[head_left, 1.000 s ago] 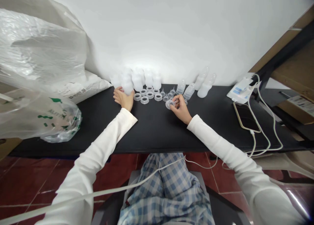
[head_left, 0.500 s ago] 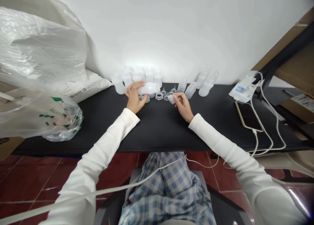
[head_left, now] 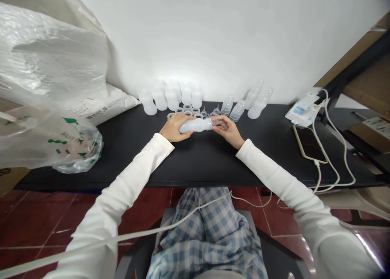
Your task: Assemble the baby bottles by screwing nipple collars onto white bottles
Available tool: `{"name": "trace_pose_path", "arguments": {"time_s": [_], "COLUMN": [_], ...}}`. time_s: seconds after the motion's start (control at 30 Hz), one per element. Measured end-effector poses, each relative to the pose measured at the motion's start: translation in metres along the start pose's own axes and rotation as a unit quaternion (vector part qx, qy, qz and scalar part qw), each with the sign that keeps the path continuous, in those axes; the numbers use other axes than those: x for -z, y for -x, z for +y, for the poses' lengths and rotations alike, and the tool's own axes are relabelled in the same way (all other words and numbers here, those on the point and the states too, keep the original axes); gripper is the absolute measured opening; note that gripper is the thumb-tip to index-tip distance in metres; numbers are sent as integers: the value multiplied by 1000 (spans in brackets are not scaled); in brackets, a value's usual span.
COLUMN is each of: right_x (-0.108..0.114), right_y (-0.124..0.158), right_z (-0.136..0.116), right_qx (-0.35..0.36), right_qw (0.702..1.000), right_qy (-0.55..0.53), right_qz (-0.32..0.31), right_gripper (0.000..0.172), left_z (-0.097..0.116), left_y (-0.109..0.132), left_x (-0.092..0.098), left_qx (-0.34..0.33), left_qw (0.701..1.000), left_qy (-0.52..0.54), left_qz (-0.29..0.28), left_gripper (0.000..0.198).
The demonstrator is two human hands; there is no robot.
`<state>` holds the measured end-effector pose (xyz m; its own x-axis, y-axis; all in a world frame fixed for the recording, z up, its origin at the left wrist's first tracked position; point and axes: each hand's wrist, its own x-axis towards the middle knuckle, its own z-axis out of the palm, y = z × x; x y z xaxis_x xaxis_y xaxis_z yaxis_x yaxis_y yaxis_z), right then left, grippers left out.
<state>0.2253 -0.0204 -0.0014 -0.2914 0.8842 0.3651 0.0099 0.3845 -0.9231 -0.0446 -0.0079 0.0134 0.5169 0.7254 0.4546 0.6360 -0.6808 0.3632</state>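
My left hand (head_left: 175, 127) is closed round a frosted white baby bottle (head_left: 195, 126), which lies sideways with its neck to the right. At that neck, my right hand (head_left: 228, 130) pinches a clear nipple with its ring (head_left: 212, 123); the two parts touch, and my fingers partly cover the nipple. Just behind my hands lie several clear rings (head_left: 187, 108) and several clear nipples (head_left: 216, 110). Several open frosted bottles (head_left: 173, 98) stand in a group against the wall. To the right stand two stacks of clear caps (head_left: 237, 111) and two bottles with tops fitted (head_left: 258, 103).
White plastic sacks (head_left: 57, 63) and a clear printed bag (head_left: 74, 145) fill the table's left end. On the right are a phone (head_left: 309, 143) on a charging cable, a white power strip (head_left: 301, 109) and cardboard boxes (head_left: 368, 82). A cable (head_left: 170, 227) crosses over my lap.
My left hand has brought the bottle down and to the right, away from the standing group. The nipple and ring in my right hand now meet the bottle's neck.
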Motion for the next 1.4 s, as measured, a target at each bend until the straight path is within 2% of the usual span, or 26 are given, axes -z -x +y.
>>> {"name": "trace_pose_path", "arguments": {"time_s": [0.13, 0.27, 0.4, 0.47, 0.57, 0.67, 0.73, 0.93, 1.03, 1.23, 1.4], "right_x": [0, -2, -4, -4, -4, -5, -6, -7, -7, -3, 1], "right_y": [1, 2, 3, 3, 2, 1, 0, 1, 3, 1, -2], "right_z": [-1, -2, -6, -7, -6, -2, 1, -5, -8, 0, 0], "right_qx": [14, -2, -12, -10, -18, -49, -67, -80, -70, -40, 8], "right_qw": [999, 998, 999, 999, 999, 999, 998, 992, 989, 997, 998], "right_qy": [-20, -25, -25, -27, -21, -8, 6, 95, 126, 56, 53], "right_qz": [-37, -53, -42, -34, -18, -7, -7, -18, -25, -30, -34], "right_gripper": [38, 38, 42, 42, 46, 54, 57, 70, 72, 56, 51], "left_z": [-4, -5, -7, -9, -10, -6, -2, 8, 8, 3, 1], "left_y": [0, -3, -4, -4, -4, -2, 1, 9, 10, 7, 5], "left_x": [-6, -10, -12, -14, -15, -13, -10, -6, -5, -6, -8], "left_qx": [30, 85, 167, 179, 157, 95, 46, -45, -50, -2, 20], "left_qw": [993, 967, 921, 913, 933, 970, 987, 998, 998, 998, 996], "left_qy": [116, 238, 352, 367, 322, 221, 146, 22, 9, 23, 45], "left_qz": [6, 32, -8, -17, 5, 48, 52, 50, 43, 59, 70], "left_gripper": [44, 45, 46, 46, 48, 48, 46, 45, 45, 44, 46]}}
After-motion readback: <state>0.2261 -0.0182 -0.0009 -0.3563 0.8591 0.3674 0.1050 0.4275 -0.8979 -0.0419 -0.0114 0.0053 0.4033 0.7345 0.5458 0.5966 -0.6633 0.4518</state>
